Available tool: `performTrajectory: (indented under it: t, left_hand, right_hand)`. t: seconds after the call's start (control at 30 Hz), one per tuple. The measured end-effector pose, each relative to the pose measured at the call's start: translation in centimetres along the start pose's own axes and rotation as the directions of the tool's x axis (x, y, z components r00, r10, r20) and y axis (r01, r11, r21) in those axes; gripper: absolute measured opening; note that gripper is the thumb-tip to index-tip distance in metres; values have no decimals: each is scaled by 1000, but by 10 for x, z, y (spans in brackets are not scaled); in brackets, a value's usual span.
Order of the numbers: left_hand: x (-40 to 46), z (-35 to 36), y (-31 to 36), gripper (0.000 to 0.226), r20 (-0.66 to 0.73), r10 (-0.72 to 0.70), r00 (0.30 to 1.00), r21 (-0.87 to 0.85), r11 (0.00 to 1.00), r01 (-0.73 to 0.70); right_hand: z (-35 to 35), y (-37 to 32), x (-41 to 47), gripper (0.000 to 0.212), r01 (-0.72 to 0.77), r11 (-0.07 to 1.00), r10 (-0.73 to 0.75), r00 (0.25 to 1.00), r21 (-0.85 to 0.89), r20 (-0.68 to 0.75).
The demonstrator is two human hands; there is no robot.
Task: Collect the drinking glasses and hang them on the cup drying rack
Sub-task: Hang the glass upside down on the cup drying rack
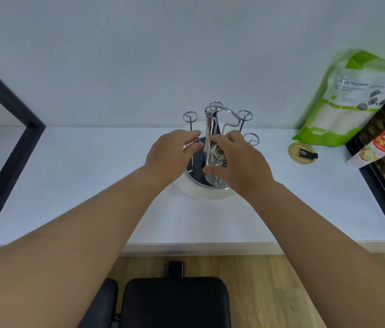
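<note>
Chrome wire cup drying rack (219, 119), ring-tipped prongs, tall loop handle, round base on a white dish (201, 191), centre of white countertop (92, 181). Clear drinking glass (217, 159) between both hands, low by the rack's centre post. Left hand (170, 157) fingers curled on its left side; right hand (238, 162) fingers spread around its right. White wall behind. Green-white bag (347, 98), round lid (301, 153), red carton (380, 144) at right. Black chair (175, 301) near.

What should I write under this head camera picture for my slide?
Both hands, left hand and right hand, reach around a metal cup drying rack on a white table, beside a green bag.
</note>
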State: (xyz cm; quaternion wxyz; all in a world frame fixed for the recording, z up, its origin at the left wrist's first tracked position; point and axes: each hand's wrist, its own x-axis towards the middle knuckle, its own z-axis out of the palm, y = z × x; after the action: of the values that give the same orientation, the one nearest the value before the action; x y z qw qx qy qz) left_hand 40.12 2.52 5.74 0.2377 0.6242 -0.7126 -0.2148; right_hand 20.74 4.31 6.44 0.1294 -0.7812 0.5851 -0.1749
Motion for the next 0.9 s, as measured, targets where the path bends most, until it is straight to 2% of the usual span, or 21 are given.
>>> performTrajectory:
  t: [0.3, 0.6, 0.9]
  left_hand:
    - [-2, -1, 2, 41, 4, -10, 1000, 13, 1000, 10]
    - [-5, 3, 5, 44, 1, -5, 1000, 43, 999, 5]
    - [-19, -1, 11, 53, -45, -24, 999, -4, 1000, 24]
  right_hand:
    - [4, 0, -2, 74, -22, 999, 21, 1000, 41, 8]
    - [-4, -1, -9, 89, -27, 999, 26, 999, 36, 45]
    - [-33, -12, -13, 93, -10, 999, 9, 1000, 43, 28]
